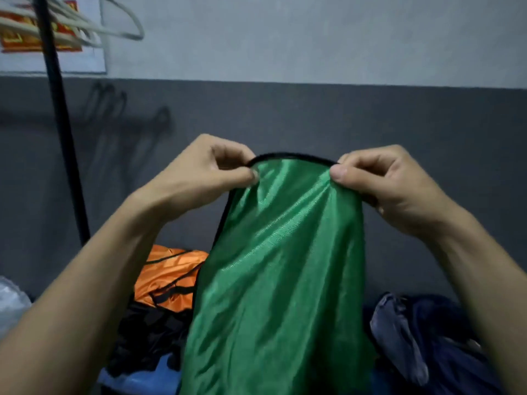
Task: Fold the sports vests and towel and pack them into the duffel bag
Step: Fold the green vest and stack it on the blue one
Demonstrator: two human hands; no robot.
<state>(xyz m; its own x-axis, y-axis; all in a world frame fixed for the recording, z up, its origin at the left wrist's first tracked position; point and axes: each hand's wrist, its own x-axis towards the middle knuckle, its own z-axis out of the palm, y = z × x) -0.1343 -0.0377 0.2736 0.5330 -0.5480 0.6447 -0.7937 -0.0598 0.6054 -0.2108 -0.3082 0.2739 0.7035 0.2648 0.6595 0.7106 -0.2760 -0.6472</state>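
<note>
I have the green vest (282, 266) held up before the wall, left hand (199, 175) and right hand (382, 183) each pinching its black-trimmed top edge. I judge folding is just starting; next, bring the edges together.

Hanging mid-frame, green vest (279, 266) blocking reach straight down; orange vest (171, 275) and black pole (61, 124) crowding left, dark blue bundle (427, 334) crowding right; open air above.
</note>
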